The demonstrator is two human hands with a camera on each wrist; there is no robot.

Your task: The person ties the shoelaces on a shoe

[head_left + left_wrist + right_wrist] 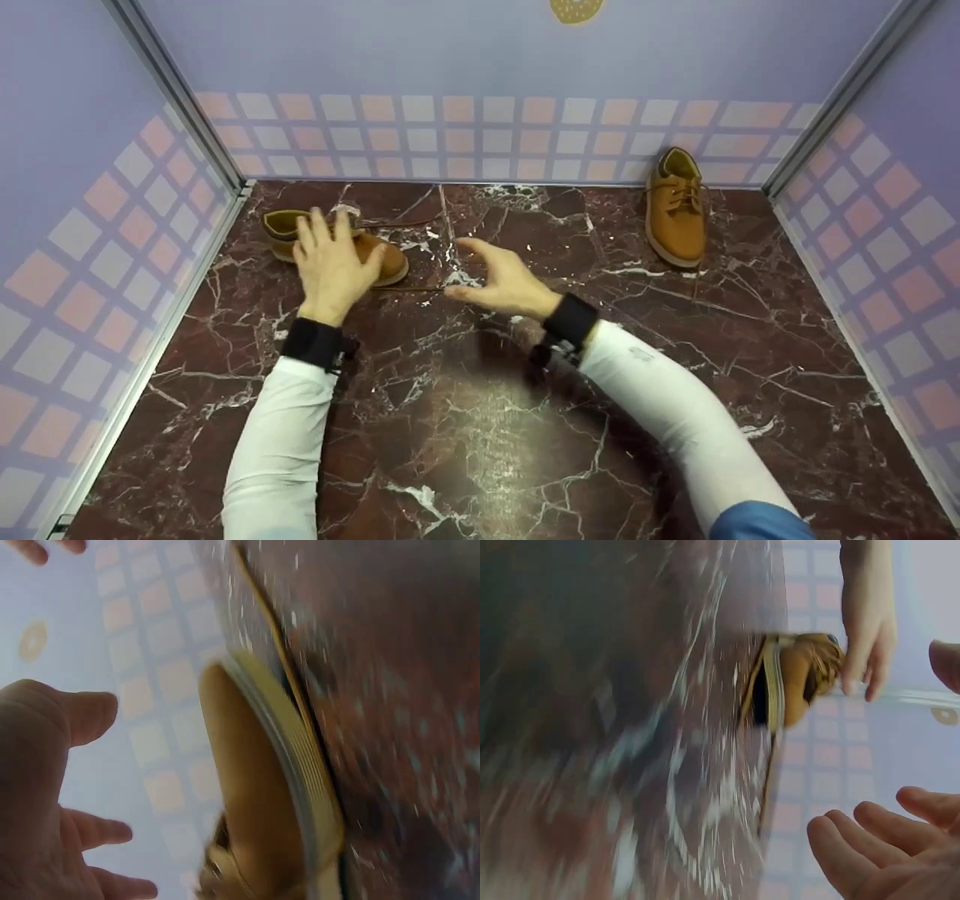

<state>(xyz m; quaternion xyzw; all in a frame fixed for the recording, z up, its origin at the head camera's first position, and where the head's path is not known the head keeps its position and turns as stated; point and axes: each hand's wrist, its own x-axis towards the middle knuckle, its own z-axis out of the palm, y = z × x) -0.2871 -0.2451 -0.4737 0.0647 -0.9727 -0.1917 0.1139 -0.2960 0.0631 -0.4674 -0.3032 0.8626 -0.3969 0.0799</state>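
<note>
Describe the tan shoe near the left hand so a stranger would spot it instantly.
On the dark marbled surface, look to the far left, before the checkered wall. There, partly hidden by the left hand in the head view, sits a tan lace-up shoe. It points toe-first to the right, whereas the other shoe points toward the viewer.

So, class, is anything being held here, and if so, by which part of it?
Nothing is held: the left hand is spread over a tan shoe; the right hand is open and empty.

Booth [375, 45] — lilac panels [480, 60], metal corners [178, 90], marbled surface [420, 457]
</note>
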